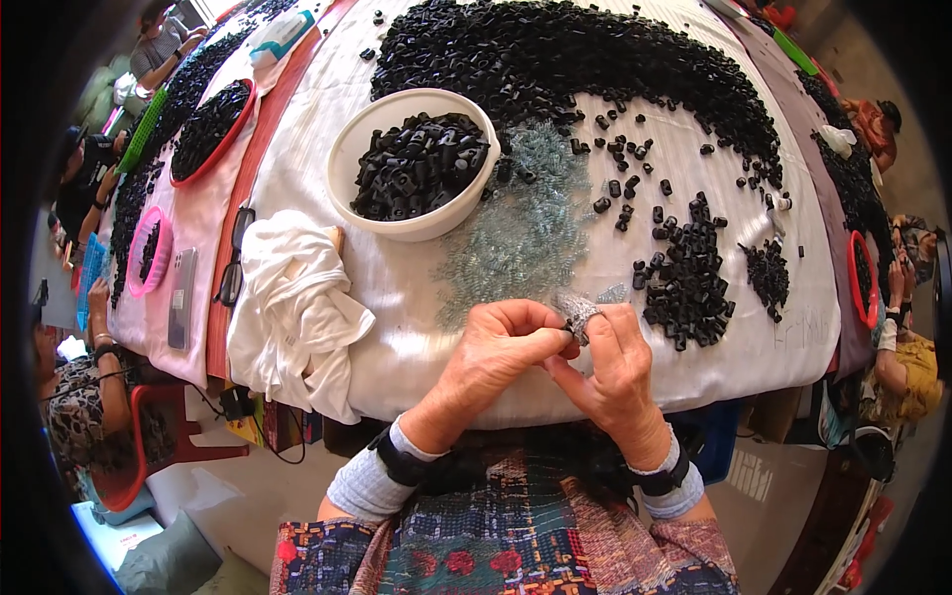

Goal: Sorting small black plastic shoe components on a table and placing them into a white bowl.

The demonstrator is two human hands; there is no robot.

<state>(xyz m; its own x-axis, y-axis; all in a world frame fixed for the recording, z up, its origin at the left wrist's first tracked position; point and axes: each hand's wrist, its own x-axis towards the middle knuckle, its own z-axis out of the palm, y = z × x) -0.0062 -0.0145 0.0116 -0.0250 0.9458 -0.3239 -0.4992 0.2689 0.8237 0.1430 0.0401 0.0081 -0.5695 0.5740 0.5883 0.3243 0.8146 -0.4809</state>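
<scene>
Piece (pixel 569 325) in the works right now is small and dark, mostly buried where the two hands meet, up over the near edge of the tabletop (pixel 783 349). Can't make out its shape from where I'm standing, fingers are in the way. Right against it there's a silvery-grey bundle (pixel 578 309) at the right hand's fingertips, might be a finger wrap, might be something held, honestly can't tell.

If you ask me, fiddly stuff like this wants a light pinch, both wrists kept low and steady, and the two hands square to each other so nothing skews or pings off. Working close over the cloth seems smart too, since a drop wouldn't go far.

Left hand (pixel 504 342) is curled, thumb and index closed in a pinch on the dark piece. Right hand (pixel 617 369) is half curled, thumb up toward the same spot, fingers bent around the bundle; can't say how hard it's gripping.

Just past them sits a spread of blue-grey coils (pixel 526 218), with a white bowl (pixel 416 230) of black parts beside it. Loose black pile (pixel 689 278) off to the right, big black heap (pixel 555 50) along the far side.
</scene>
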